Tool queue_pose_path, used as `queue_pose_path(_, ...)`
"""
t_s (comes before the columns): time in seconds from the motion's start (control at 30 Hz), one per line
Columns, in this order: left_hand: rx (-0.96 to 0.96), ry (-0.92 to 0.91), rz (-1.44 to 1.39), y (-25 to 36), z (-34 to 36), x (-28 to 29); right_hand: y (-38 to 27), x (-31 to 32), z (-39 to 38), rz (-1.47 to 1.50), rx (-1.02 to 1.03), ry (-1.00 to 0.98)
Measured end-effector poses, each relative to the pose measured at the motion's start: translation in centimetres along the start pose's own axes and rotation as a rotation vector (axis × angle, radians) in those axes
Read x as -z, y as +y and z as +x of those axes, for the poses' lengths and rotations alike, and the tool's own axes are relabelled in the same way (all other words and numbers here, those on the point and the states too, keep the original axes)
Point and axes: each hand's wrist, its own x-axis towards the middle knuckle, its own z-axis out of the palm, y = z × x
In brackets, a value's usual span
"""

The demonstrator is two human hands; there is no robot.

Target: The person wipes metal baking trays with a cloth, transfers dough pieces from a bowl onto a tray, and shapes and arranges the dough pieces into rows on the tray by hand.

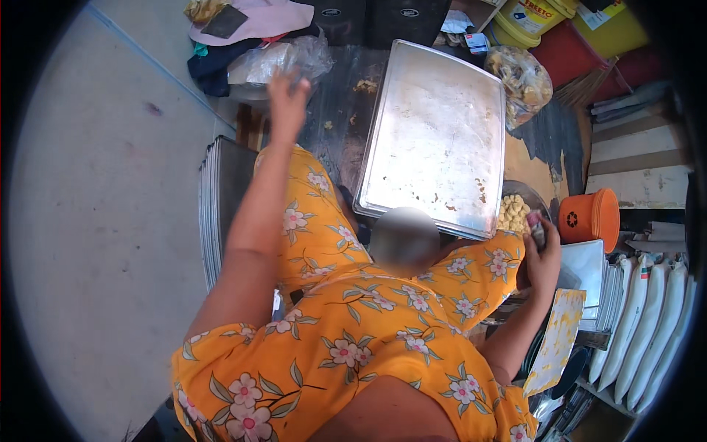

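My left hand [287,109] is raised over a clear plastic bag [258,65] at the upper left, its fingers apart and slightly blurred. Whether the fingertips touch the plastic I cannot tell. On the right, the fingers of my right hand [545,259] are closed round a small pink and dark object [537,230], partly hidden by them. Right beside it, a round dark bowl holds many small pale dough pieces [513,211]. Between my hands lies a stack of metal baking trays [438,129], the top one bearing a few brownish crumbs near its front edge.
A bag of yellowish pieces [521,81] sits beyond the trays' right corner. An orange bucket [589,219] stands right of the bowl. More trays [210,199] stand upright by my left leg. Several white sacks [648,324] line the right shelf. Folded cloths [254,18] lie behind the plastic.
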Motion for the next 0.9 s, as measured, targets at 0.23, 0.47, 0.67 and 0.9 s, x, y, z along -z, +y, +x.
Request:
queue_pose_path(0.23,-0.286,0.236,0.784,-4.5,17.9,6.1,6.0,-3.5,-5.2,-0.358,-0.014,-0.470)
queue_pose_path(0.47,-0.215,0.033,1.270,-6.9,22.8,7.4,4.9,-2.6,-5.3,-0.313,-0.109,-0.341)
queue_pose_path(0.67,-0.103,-0.053,1.213,-3.6,25.2,10.1,2.3,-0.9,-4.4,-0.380,-0.002,-0.062)
queue_pose_path(0.9,-0.592,0.257,0.512,14.9,7.3,6.0,-9.3,-7.2,-0.8,0.699,0.268,-0.291)
